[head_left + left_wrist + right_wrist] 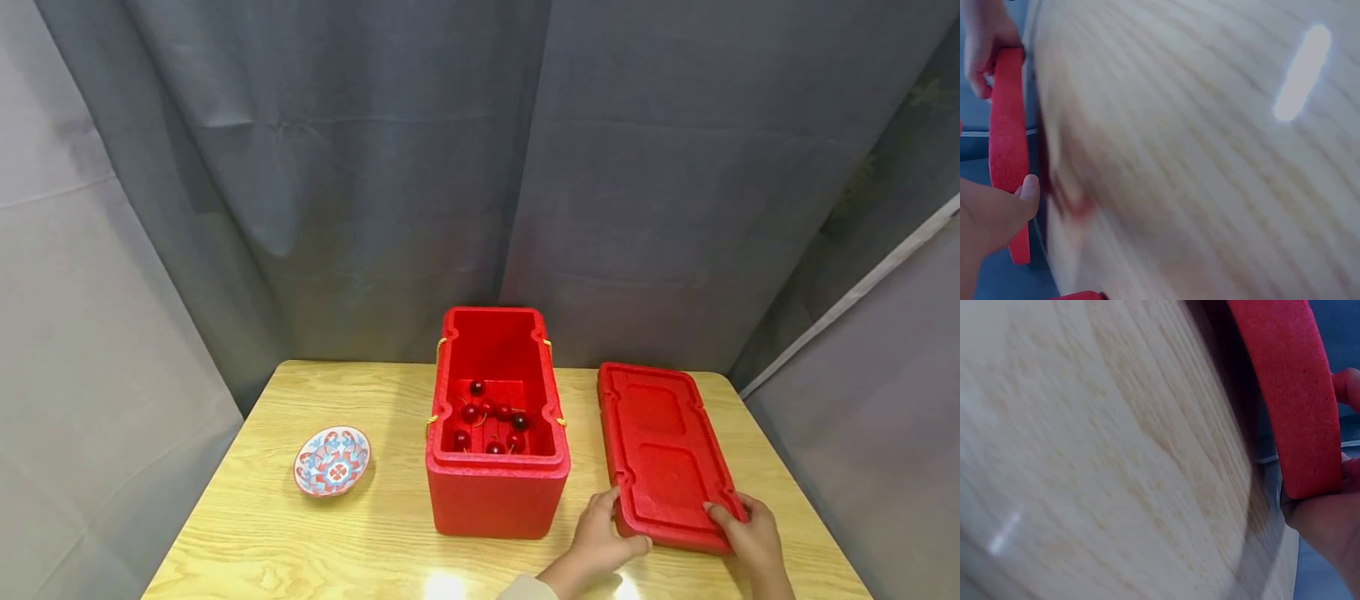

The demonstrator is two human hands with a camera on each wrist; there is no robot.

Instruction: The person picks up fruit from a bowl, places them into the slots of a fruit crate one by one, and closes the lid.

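Note:
A red foam lid (pixel 663 479) with two recessed panels lies at the right side of the table, its near end raised off the wood in the right wrist view. My left hand (pixel 597 540) grips its near left corner, thumb against the front edge and fingers along the side. At the near right corner my right hand (pixel 756 540) holds the lid, thumb on top and the other fingers around the edge, partly hidden. Left of the lid stands an uncovered red foam box (pixel 497 504) with yellow cord loops. Several dark red cherries (pixel 487 407) lie on its floor.
A shallow patterned bowl (pixel 332 461) in red, white and blue sits on the left of the wooden table (pixel 247 542). Grey curtains (pixel 375 183) hang right behind the table's far edge and along both sides.

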